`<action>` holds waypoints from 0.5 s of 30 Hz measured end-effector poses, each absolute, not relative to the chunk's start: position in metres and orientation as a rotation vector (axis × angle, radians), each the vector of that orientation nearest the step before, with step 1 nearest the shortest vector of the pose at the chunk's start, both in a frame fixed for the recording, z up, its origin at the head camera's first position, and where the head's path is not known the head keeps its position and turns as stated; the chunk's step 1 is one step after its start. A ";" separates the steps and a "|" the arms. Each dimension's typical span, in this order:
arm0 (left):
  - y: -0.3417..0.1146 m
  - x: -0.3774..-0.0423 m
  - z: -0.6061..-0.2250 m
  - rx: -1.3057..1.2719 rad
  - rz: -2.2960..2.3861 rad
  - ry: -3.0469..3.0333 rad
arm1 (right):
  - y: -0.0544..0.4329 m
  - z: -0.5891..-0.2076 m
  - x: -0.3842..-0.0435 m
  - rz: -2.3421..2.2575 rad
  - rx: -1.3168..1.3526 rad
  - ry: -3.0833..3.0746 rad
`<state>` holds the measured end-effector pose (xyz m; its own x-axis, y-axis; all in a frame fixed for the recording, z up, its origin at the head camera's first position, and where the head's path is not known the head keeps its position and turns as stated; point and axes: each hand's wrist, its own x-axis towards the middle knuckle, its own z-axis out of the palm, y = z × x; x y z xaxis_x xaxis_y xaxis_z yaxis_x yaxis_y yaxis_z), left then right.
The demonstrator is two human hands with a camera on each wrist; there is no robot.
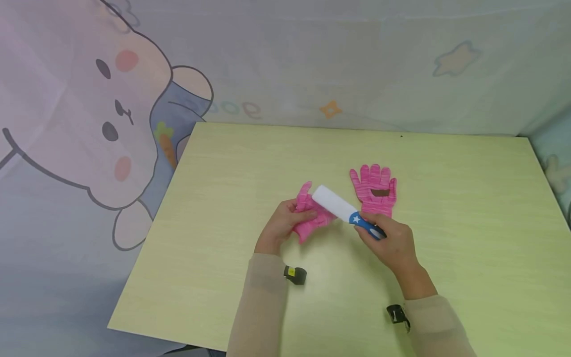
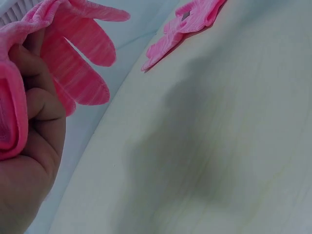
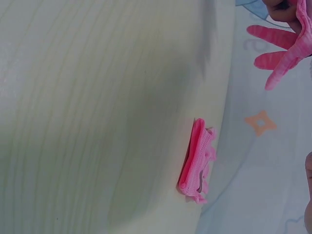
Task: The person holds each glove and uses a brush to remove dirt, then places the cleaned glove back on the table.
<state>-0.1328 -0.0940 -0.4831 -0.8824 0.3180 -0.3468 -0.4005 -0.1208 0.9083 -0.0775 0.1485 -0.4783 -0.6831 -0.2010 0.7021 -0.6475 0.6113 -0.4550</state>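
My left hand (image 1: 282, 221) pinches a bunched pink knit glove (image 1: 308, 229) above the table, thumb on top. In the left wrist view, the fingers of this glove (image 2: 83, 63) hang past my curled fingers, and its cuff gapes. My right hand (image 1: 392, 241) grips the blue, star-marked handle of a brush (image 1: 334, 203). Its long white head lies over the held glove; whether they touch is hidden. White ridges of the brush (image 2: 12, 9) show in the left wrist view. A second pink glove (image 1: 372, 181), with a brown patch, lies flat beyond my right hand.
The pale yellow table (image 1: 214, 198) ends at a back edge against a printed cloth (image 1: 285, 64) with a cartoon animal. A black wrist camera (image 1: 295, 274) sits by the left sleeve, and another black wrist camera (image 1: 397, 314) by the right sleeve.
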 end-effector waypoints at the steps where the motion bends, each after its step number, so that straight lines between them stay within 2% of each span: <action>1: -0.094 -0.133 -0.483 -0.089 2.047 1.690 | 0.148 -0.478 -0.078 0.965 0.656 -2.228; 10: -0.096 -0.133 -0.483 -0.074 2.035 1.731 | 0.147 -0.477 -0.075 1.005 0.560 -2.287; 15: -0.097 -0.134 -0.482 -0.069 2.042 1.734 | 0.146 -0.472 -0.073 1.196 0.394 -2.338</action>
